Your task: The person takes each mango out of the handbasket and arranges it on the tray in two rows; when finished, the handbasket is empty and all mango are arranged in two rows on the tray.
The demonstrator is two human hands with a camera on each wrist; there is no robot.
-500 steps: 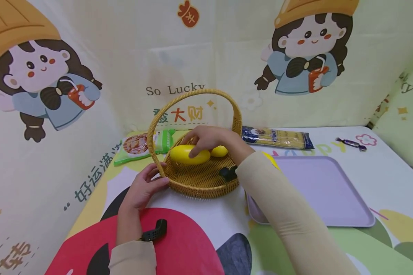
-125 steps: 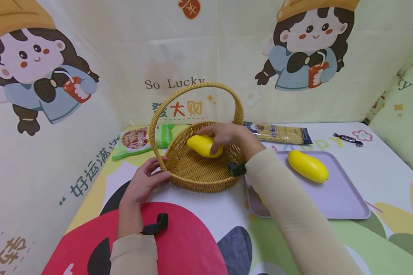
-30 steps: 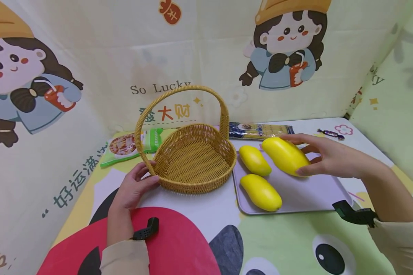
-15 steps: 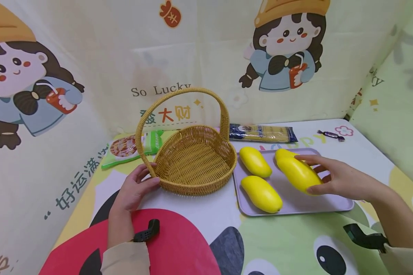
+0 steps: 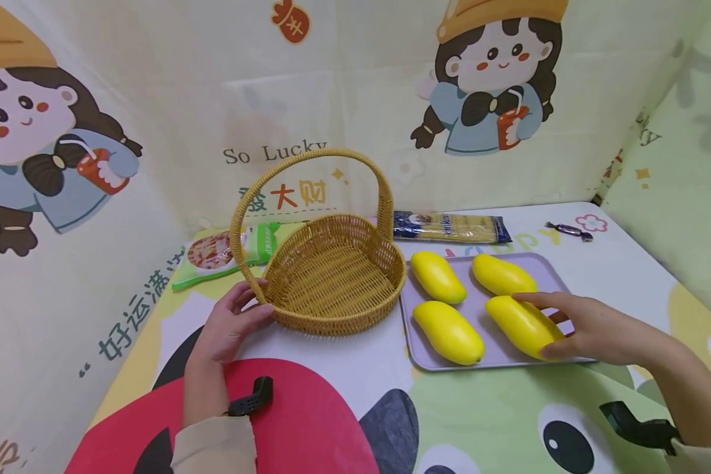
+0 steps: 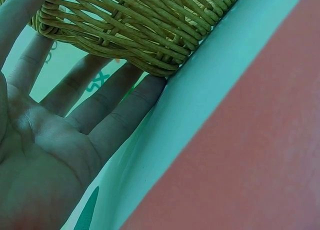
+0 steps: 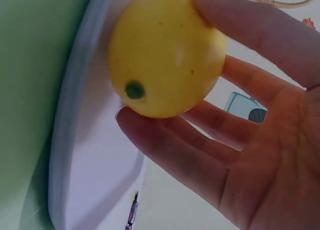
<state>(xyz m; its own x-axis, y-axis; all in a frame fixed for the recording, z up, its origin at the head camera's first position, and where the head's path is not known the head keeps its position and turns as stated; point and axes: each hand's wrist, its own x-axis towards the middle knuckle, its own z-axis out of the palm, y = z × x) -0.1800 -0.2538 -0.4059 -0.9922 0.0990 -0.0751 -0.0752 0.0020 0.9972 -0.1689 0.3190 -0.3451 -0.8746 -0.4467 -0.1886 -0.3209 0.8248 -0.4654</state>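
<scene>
My right hand (image 5: 598,329) holds a yellow mango (image 5: 521,326) low over the front right of a lilac tray (image 5: 503,352). In the right wrist view, the thumb and fingers spread round this mango, whose dark green stem end shows. Beside it on the tray lie a front left mango (image 5: 448,332), a back left mango (image 5: 438,277) and a back right mango (image 5: 503,275). At the left, my left hand (image 5: 228,322) touches a wicker basket (image 5: 332,322) near its handle base. Extended fingers (image 6: 125,110) meet the woven outer wall in the left wrist view. Nothing lies in the basket.
A green food bag (image 5: 219,253) lies behind the basket's left side. Behind the tray are a spaghetti pack (image 5: 450,227) and a wrapped candy (image 5: 569,230). The basket's tall arched handle (image 5: 314,153) rises above it, close to the printed back cloth (image 5: 373,99).
Over the earlier frames, mangoes have moved from the basket to the tray. In the last second, my right hand has lowered one toward the tray's front right. My left hand has stayed at the basket.
</scene>
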